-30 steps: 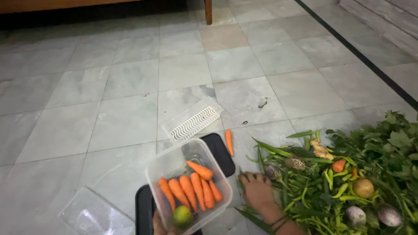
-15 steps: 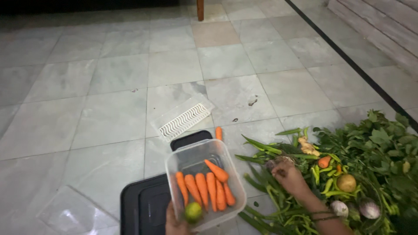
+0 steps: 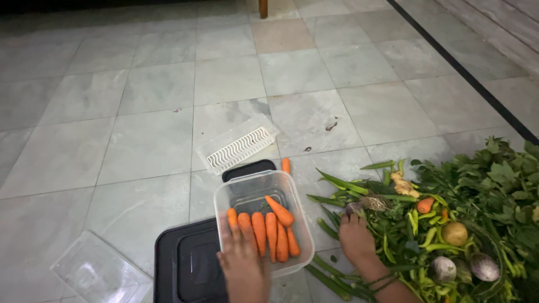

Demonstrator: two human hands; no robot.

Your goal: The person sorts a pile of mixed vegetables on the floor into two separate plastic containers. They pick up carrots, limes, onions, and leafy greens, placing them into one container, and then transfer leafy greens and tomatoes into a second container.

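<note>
My left hand lies over the near rim of a clear plastic container, its fingers reaching inside over the ends of several carrots. The container sits partly on a black lid. To its right, my right hand is down in a pile of vegetables, with the fingertips at a small purplish piece among green stalks. The leaves hide whether those fingers grip anything.
Behind the container are a loose carrot, a second black lid and a white slatted tray. A clear lid lies at the lower left. The pile holds ginger, green chillies, a round yellow fruit and two pale aubergines.
The container has come down and right toward the pile. My left hand now covers its near end, hiding the green lime seen before. My right hand has stayed in the greens.
</note>
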